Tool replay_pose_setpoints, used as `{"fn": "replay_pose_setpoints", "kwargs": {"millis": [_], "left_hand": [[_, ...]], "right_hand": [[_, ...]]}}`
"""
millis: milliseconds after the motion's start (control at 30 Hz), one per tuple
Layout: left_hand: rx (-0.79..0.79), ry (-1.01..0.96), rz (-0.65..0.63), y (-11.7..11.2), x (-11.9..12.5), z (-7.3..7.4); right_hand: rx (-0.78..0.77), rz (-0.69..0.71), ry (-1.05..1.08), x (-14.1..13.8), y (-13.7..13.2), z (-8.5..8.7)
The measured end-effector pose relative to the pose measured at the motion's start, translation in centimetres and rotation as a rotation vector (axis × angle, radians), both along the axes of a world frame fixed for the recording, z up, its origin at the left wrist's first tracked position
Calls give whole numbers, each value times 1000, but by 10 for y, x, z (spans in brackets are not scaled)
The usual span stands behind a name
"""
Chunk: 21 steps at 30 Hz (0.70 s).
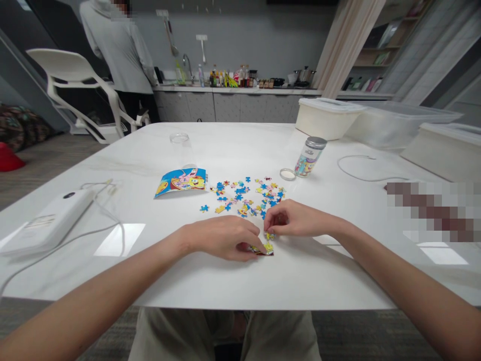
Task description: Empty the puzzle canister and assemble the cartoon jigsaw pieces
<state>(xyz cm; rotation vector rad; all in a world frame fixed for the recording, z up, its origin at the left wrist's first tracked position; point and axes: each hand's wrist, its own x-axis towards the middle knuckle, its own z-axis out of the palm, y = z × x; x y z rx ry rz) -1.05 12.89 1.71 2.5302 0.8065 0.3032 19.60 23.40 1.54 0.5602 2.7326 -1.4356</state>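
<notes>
My left hand (225, 238) lies on the white table, its fingertips on a small group of joined jigsaw pieces (263, 249) near the table's front. My right hand (289, 218) is curled just above and behind that group, with its fingertips close to a single yellow puzzle piece (269, 235). I cannot tell whether it grips that piece. Beyond both hands, a loose scatter of blue, yellow and pink puzzle pieces (244, 198) covers the tabletop. A torn cartoon picture card (181, 182) lies to the left of the scatter.
A cartoon-printed canister (310, 156) stands to the right, with its round lid (287, 174) nearby. A glass tumbler (181, 145) and a white power bank with cable (48, 220) share the table. White storage boxes (328, 118) stand at the far right. Behind the table, a person (118, 52) stands at a kitchen counter.
</notes>
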Motion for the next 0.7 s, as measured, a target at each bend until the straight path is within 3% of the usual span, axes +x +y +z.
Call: {"fn": "replay_pose_setpoints", "kwargs": {"millis": [700], "left_hand": [[57,99,-11,0,-3,0]], "right_hand": [[20,-31,-23,1,2,-1]]}}
